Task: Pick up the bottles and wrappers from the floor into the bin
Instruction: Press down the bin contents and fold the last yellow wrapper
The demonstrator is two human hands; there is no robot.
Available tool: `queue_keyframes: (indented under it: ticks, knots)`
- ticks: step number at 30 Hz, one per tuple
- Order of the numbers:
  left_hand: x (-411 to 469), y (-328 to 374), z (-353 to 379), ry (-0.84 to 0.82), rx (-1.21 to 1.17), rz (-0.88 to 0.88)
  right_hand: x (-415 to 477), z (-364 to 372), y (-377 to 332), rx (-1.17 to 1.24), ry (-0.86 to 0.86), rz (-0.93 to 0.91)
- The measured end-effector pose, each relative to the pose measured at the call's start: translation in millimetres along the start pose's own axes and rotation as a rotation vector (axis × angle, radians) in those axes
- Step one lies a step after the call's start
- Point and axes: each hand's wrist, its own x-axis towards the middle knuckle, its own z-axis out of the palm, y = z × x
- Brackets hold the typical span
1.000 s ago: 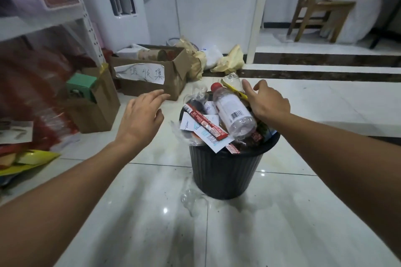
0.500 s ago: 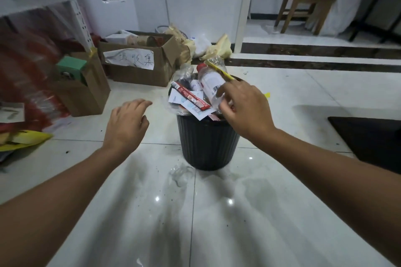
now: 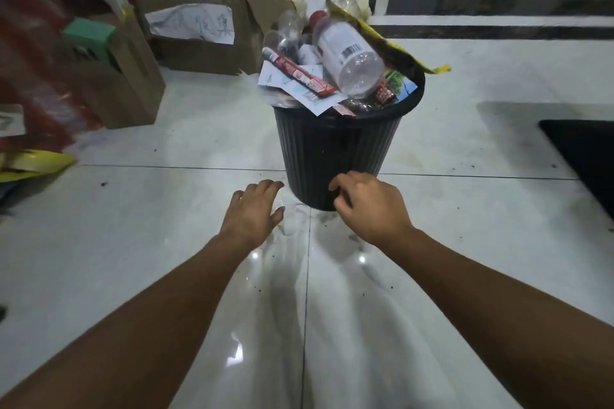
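At the foot of the bin [image 3: 335, 146], our left hand [image 3: 253, 213] is spread and our right hand [image 3: 368, 206] loosely curled, both empty. A clear wrapper [image 3: 295, 217] lies between them. At twelve o'clock a bottle [image 3: 347, 56] tops the heaped bin; cardboard boxes [image 3: 199, 43] crowd ten o'clock.

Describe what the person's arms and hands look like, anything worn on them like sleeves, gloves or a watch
Both arms are bare from the bottom edge of the picture up to the wrists: no sleeves show. The left hand and the right hand wear no gloves. No watch, bracelet or ring shows on the sides that face the camera, and no markings stand out. The undersides are hidden.
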Motion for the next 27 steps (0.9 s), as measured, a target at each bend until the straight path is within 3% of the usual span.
queue_keyframes:
  ticks: [10,17,27]
  knots:
    - [38.1,-1.7,79.1,-0.298,-0.096,-0.172,12.1,36.5,41.1,-0.001,-0.023,0.078]
    - [40.5,0.7,85.3,-0.199,-0.256,-0.194,13.4,38.7,62.8,-0.023,-0.020,0.121]
    - [-2.6,13.1,20.1,-0.181,-0.214,-0.167,1.7,0.1,26.1,0.020,-0.069,0.138]
